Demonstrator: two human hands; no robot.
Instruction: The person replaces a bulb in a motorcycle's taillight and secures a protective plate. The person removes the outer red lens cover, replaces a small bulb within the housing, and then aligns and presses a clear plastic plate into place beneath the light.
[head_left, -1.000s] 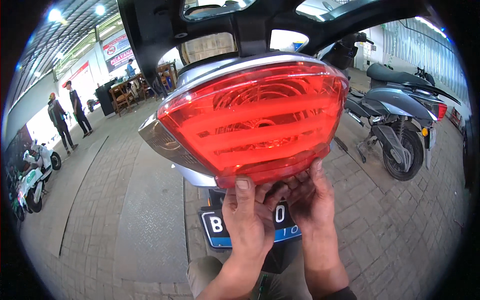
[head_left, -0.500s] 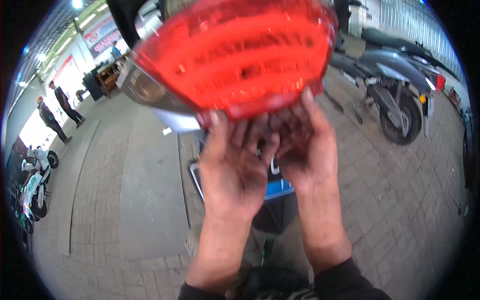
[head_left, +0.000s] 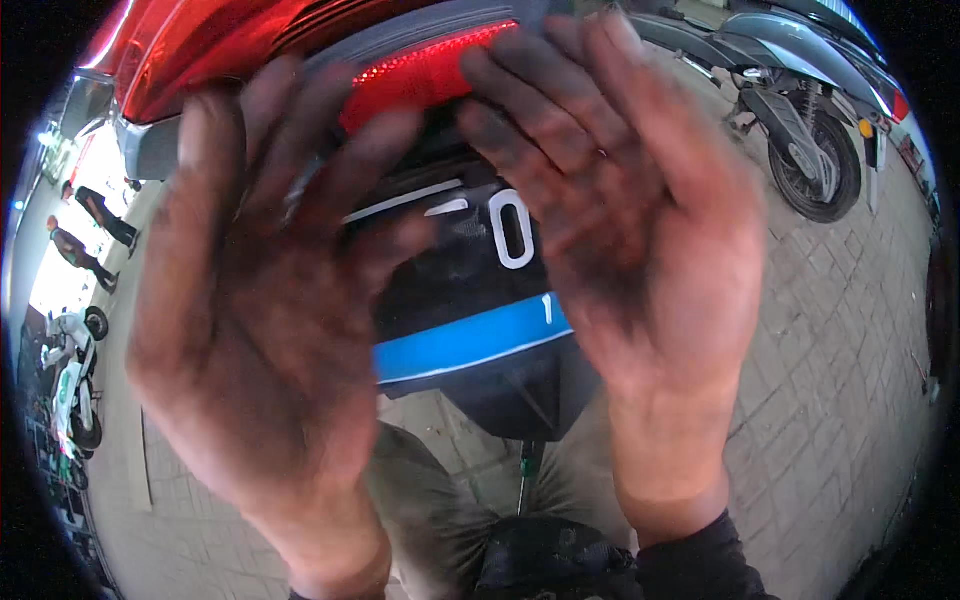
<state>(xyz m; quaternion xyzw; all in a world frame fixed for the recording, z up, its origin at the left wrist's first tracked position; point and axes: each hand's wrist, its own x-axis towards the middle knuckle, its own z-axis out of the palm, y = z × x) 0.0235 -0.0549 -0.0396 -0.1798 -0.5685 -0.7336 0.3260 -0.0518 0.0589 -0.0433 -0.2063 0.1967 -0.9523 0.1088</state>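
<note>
Both my hands are raised with palms up and fingers spread, blackened with grime. My left hand [head_left: 280, 290] holds nothing and is below a large glossy red tail part [head_left: 200, 50] of a motorbike. My right hand [head_left: 640, 230], likewise free, is beside a narrow red reflector [head_left: 430, 65]. Fingers of both hands cover parts of the reflector and the rear. Between the hands shows a black number plate [head_left: 440, 290] with a blue band, on a dark rear mudguard [head_left: 530, 390]. Whether any fingertip touches the bike I cannot tell.
A grey-blue scooter [head_left: 790, 50] stands at the far right on the paved floor [head_left: 800, 400]. Two people [head_left: 105, 215] stand at the far left, above a white motorbike [head_left: 75, 390]. A thin rod with a green part [head_left: 527, 468] is between my knees.
My hands have come off the red tail light they were holding and spread apart. The view has moved closer to the bike's rear, and more of the number plate shows.
</note>
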